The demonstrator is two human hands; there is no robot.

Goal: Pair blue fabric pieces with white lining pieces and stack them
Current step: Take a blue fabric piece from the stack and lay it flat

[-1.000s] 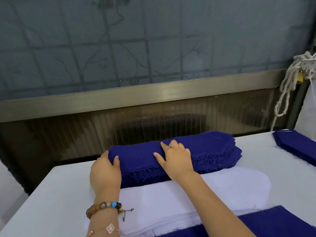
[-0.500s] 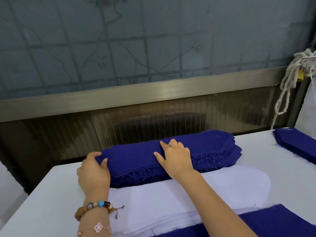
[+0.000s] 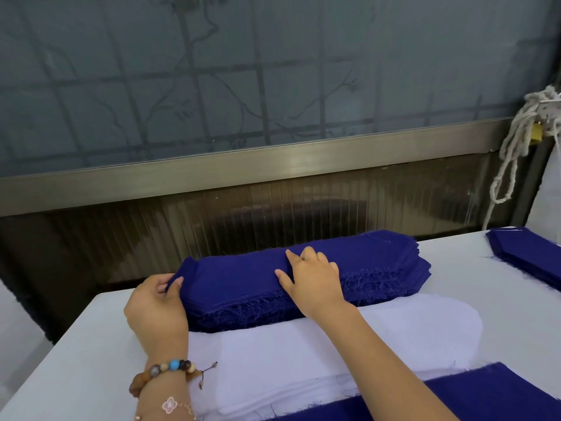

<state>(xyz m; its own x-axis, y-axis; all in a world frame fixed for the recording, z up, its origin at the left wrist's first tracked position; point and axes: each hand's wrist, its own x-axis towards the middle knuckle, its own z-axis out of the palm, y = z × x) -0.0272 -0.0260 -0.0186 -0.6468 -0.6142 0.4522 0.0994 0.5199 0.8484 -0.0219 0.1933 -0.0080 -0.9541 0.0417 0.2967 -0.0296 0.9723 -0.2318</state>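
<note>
A thick stack of blue fabric pieces (image 3: 373,265) with frayed edges lies across the far side of the white table (image 3: 66,360). My left hand (image 3: 156,311) pinches the left tip of the top blue piece between thumb and fingers. My right hand (image 3: 312,276) rests flat on top of the stack near its middle, fingers spread. In front of the stack lies a pile of white lining pieces (image 3: 303,360) with a rounded right end.
Another blue fabric piece (image 3: 485,393) lies at the near edge, partly under my right forearm. A second blue stack (image 3: 528,253) sits at the far right. Behind the table run a dark ribbed panel and a metal sill; a white rope (image 3: 513,147) hangs at right.
My left hand slid from the stack's left top to its left end and took the tip of the top piece between its fingers. My right hand stayed put on the stack.
</note>
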